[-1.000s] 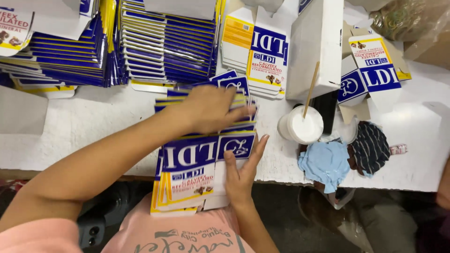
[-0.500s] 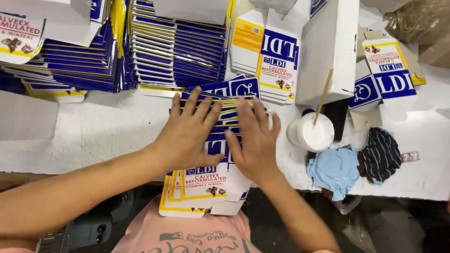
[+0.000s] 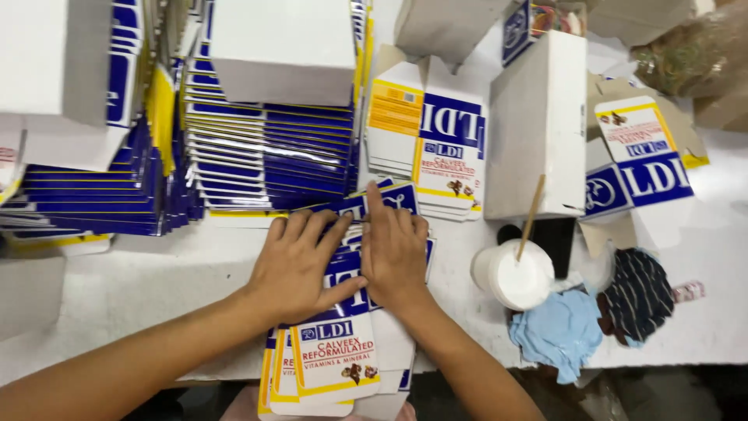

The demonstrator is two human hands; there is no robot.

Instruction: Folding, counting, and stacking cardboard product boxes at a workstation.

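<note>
A fanned stack of flat, unfolded blue, white and yellow cartons lies on the white table in front of me, its near end hanging over the table's edge. My left hand presses flat on the stack's middle, fingers spread. Beside it, my right hand also rests palm down on the cartons, its index finger stretched toward the top blue flap. Both hands touch side by side and hide the stack's middle.
Tall piles of the same flat cartons fill the back left. More cartons and an upright white box stand behind. A white pot with a wooden stick and crumpled blue and striped cloths lie at right.
My right hand has come up from the stack's near edge onto its top beside my left hand. Both hands have slid forward, fanning the cartons out.
</note>
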